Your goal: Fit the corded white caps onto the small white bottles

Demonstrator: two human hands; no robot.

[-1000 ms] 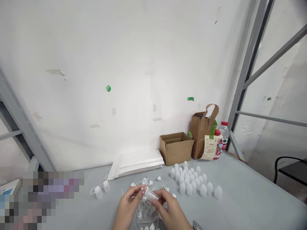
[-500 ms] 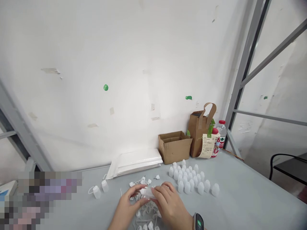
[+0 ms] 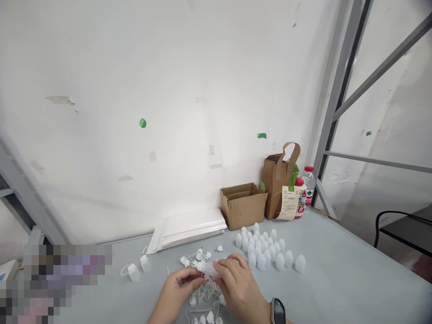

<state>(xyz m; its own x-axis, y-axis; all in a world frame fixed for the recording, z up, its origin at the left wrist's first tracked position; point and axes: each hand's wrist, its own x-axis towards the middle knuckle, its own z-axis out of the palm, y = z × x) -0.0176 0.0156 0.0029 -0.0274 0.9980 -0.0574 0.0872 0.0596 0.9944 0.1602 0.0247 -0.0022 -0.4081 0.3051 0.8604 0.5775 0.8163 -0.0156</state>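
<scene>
Head view: a flat grey table (image 3: 337,270) bears an open brown cardboard box (image 3: 245,213) near the wall. Before it stand clustered frosted, round-topped plastic bottles (image 3: 261,261). Left of these, the right hand (image 3: 238,281) pinches a frosted plastic bottle (image 3: 209,268) between thumb and fingers; the left hand (image 3: 180,288) curls at its white end, whether gripping I cannot tell. Small white corded caps (image 3: 209,316) lie heaped below.

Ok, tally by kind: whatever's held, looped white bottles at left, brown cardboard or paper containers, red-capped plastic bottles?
Translucent plastic bottle between left hand and right hand: 1
Looped white bottles: 2
Brown cardboard box: 1
Brown paper bag: 1
Red-capped plastic bottles: 2
Total: 7
</scene>
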